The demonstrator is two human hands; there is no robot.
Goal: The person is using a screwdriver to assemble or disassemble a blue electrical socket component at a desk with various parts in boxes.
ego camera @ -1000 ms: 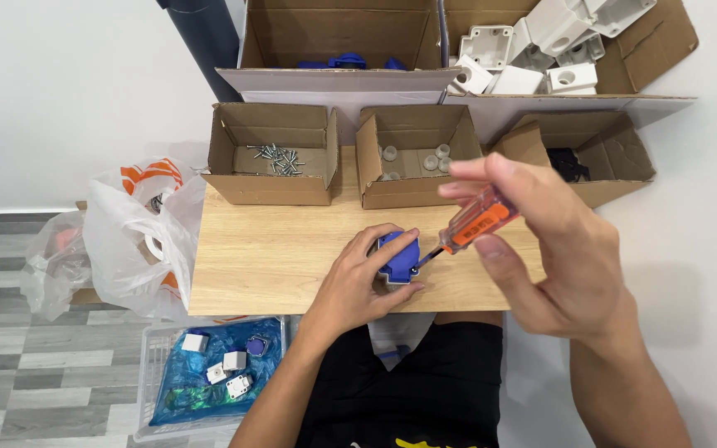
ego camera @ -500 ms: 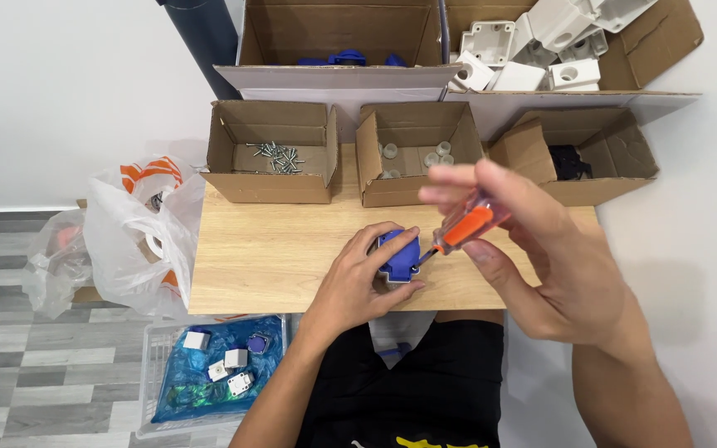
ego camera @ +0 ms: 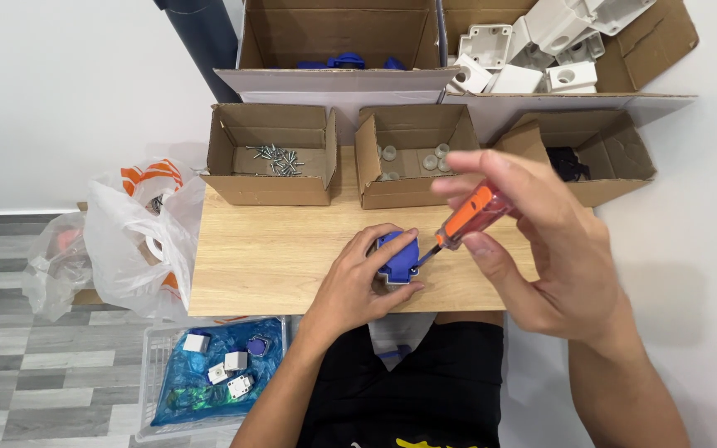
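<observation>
Your left hand (ego camera: 358,282) is closed around the small blue plastic housing (ego camera: 397,255), pinning it against the light wooden tabletop (ego camera: 275,253) near the front edge. Your right hand (ego camera: 541,249) grips the orange-handled screwdriver (ego camera: 466,217) between thumb and fingers, fully closed on the handle; the dark shaft slants down and left, its tip meeting the right side of the housing.

Behind the housing stand three small open cardboard boxes. The left box (ego camera: 269,162) holds loose metal screws (ego camera: 274,158). The middle box (ego camera: 412,158) holds small pale round parts. The right box (ego camera: 599,158) holds dark parts, too shadowed to identify.

Further back, one large carton (ego camera: 342,37) contains blue parts, and another (ego camera: 591,50) contains white plastic enclosures.

Left of the table hangs a white plastic bag (ego camera: 134,232). On the floor below sits a clear tray (ego camera: 209,373) lined with blue film, carrying small white pieces.
</observation>
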